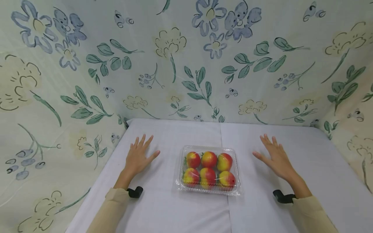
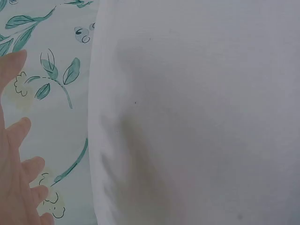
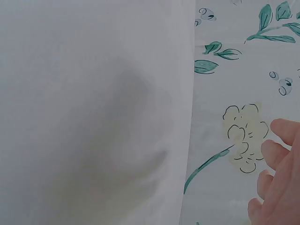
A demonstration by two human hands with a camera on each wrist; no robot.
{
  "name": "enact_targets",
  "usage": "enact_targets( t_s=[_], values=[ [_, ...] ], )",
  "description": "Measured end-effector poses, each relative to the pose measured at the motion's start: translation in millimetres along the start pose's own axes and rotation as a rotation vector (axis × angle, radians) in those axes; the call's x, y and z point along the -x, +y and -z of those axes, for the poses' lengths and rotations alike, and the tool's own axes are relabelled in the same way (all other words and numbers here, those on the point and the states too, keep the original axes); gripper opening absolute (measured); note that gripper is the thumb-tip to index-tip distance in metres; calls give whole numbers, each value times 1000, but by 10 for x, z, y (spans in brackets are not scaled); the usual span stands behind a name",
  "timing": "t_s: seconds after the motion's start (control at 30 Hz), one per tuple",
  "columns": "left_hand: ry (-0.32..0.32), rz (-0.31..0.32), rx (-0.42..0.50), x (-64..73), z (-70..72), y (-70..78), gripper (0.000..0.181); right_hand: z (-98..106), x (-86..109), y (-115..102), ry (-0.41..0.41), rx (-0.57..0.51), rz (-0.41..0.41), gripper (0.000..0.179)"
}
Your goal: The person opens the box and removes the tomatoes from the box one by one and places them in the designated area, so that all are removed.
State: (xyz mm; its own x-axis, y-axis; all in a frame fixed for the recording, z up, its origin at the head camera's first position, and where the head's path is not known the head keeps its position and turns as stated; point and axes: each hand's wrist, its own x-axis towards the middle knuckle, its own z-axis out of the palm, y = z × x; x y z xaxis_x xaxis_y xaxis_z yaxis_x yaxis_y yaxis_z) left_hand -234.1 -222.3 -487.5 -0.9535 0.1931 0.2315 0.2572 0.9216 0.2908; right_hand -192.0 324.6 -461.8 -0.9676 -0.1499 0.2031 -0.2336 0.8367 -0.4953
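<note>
A clear plastic clamshell box [image 1: 208, 193] lies in the middle of the white-covered table, its lid down over several red-and-yellow fruits [image 1: 209, 159] set in two rows. The fruits look like peaches or nectarines. To the left of the box, my left hand [image 1: 138, 158] is held over the cloth with fingers spread, holding nothing. My right hand [image 1: 275, 159] is on the other side, also spread and holding nothing. Both hands are apart from the box. In the left wrist view, fingers [image 2: 33, 168] show along the left edge; in the right wrist view, fingers [image 3: 276, 152] show at the right.
White cloth [image 1: 163, 213] covers the table, with a seam running front to back right of centre. Floral-patterned fabric [image 1: 186, 64] hangs behind the table and along both sides. Black wrist straps [image 1: 135, 192] show at the cuffs of the beige sleeves [image 1: 109, 212].
</note>
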Motion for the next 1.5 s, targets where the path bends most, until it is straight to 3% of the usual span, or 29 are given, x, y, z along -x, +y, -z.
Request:
enact_targets(
  t_s=[0.67,1.07,1.5],
  values=[
    [-25,13,78,138,-14,188,82,13,137,-339,28,-71,88,83],
    [-31,-11,220,238,38,313,78,-25,179,-575,13,-75,126,84],
    [-94,8,348,356,6,462,74,-111,222,-807,-6,-26,201,89]
  ],
)
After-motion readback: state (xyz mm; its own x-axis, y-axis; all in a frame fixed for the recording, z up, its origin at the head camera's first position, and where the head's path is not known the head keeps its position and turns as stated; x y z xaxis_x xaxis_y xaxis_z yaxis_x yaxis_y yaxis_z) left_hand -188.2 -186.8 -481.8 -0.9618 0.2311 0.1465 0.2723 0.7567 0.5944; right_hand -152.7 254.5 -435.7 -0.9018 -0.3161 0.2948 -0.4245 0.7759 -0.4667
